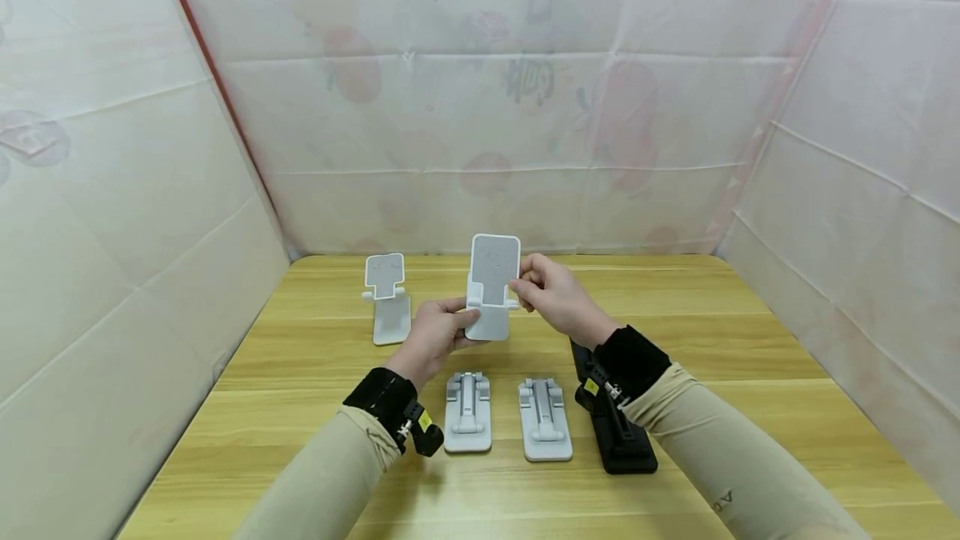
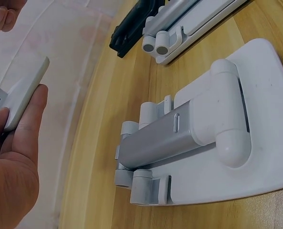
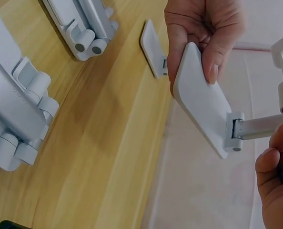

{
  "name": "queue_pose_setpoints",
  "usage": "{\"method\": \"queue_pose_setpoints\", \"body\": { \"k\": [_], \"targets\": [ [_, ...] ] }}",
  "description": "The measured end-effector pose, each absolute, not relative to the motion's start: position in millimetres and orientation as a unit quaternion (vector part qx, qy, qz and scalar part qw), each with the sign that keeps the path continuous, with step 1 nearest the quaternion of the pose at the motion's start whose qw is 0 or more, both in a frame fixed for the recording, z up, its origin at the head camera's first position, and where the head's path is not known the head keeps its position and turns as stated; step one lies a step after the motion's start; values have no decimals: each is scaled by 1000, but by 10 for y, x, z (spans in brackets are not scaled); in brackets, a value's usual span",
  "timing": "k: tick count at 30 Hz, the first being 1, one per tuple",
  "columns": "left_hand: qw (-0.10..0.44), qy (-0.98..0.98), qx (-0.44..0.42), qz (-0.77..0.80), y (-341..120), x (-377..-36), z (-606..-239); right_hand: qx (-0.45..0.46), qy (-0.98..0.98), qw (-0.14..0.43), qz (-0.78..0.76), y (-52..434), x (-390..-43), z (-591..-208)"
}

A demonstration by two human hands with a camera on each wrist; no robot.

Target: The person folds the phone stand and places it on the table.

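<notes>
A white phone stand (image 1: 492, 286) is held unfolded above the wooden table (image 1: 712, 332) between both hands. My left hand (image 1: 459, 325) grips its base plate (image 3: 201, 102) with thumb and fingers curled round the edge. My right hand (image 1: 521, 285) pinches the side of the upright cradle plate; in the right wrist view its fingers (image 3: 274, 171) sit by the stand's metal arm (image 3: 260, 126). In the left wrist view the base plate (image 2: 26, 90) rests against my left fingers (image 2: 29, 119).
A second unfolded white stand (image 1: 388, 298) stands at the back left. Two folded white stands (image 1: 468, 412) (image 1: 545, 421) and a folded black stand (image 1: 618, 432) lie in a row near the front. White sheet walls (image 1: 112, 232) enclose the table on three sides.
</notes>
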State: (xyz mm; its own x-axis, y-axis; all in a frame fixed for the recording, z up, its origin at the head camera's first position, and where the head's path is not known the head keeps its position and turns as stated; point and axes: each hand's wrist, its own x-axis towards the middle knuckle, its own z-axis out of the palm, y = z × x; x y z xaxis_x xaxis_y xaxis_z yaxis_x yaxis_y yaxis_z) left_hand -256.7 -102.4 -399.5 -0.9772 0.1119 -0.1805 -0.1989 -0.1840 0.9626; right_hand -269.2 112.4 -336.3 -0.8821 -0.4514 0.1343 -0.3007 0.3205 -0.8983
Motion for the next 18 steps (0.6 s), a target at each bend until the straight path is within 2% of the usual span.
{"method": "queue_pose_setpoints", "body": {
  "k": [7,18],
  "targets": [
    [111,627,-20,771,-1002,-2571,-4016,-248,841,18,-480,1124,-2698,-3398],
    [126,607,-10,785,-966,-2533,-3991,-302,870,-131,-366,1105,-2724,-3467]
  ]
}}
